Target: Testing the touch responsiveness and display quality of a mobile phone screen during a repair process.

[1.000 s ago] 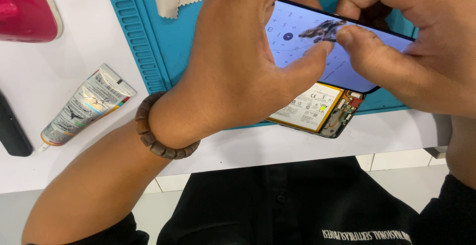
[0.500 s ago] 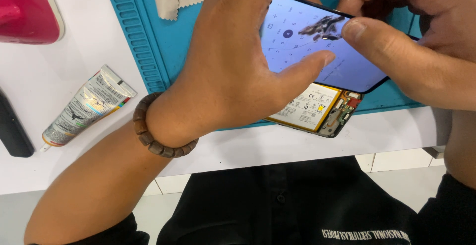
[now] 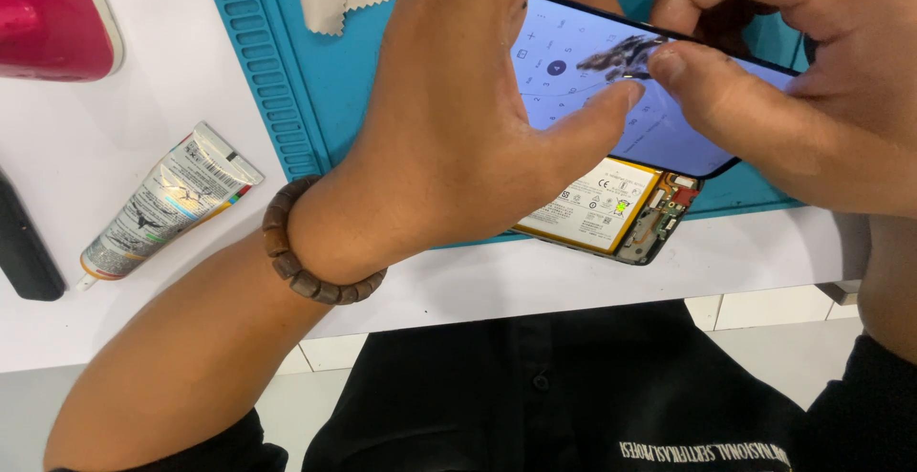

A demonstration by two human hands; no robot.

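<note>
Both hands grasp the phone screen [image 3: 611,99], left hand [image 3: 458,138] and right hand [image 3: 783,99] pinching its face, tilted above the open phone body [image 3: 611,209] at the surface's near edge.

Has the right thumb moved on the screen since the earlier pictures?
Yes. The right thumb has slid left across the lit screen, closer to the left thumb, while the tube stays put.

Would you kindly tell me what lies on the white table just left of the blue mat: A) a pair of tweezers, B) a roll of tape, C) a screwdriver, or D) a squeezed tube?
D: a squeezed tube with a thin nozzle lies slanted on the white table, just left of the blue mat over which both hands hold the phone screen.
</note>
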